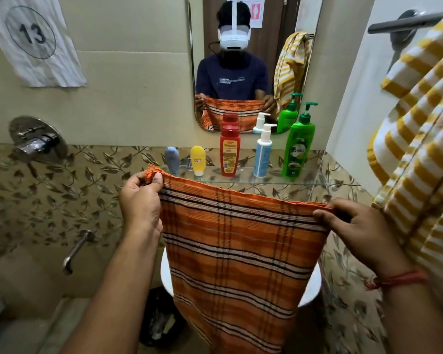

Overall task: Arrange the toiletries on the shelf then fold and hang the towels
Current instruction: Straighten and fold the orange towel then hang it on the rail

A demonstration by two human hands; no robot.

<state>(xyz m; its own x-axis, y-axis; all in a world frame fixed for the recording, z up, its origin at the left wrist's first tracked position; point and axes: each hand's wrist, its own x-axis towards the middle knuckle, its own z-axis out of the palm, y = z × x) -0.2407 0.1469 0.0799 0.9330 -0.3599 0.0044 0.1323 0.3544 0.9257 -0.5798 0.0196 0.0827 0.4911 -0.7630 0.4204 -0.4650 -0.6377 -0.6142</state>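
A: Start at the fingers: what have they got?

B: The left hand pinches the fringed top corner of the orange striped towel between thumb and curled fingers. The right hand does the same at the other top corner, fingers curled over the hem. The towel hangs flat between them, at the centre of the view and dropping toward 6 o'clock.

A: How will it handle?

B: I judge it light, thin and limp, with no stiffness, so it sags wherever it isn't held. The corners are the right grip; bringing them together should fold it cleanly.

A: What's around it?

B: At 12 o'clock, just behind the top hem, sits the glass shelf with a grey tube, yellow tube, red bottle, white pump bottle and green pump bottle in a row. The mirror is above them. At 3 o'clock a yellow striped towel hangs from a metal bar.

A: Anything in the way?

B: The bottles could tip if the towel swings forward, and the hung towel crowds the right hand
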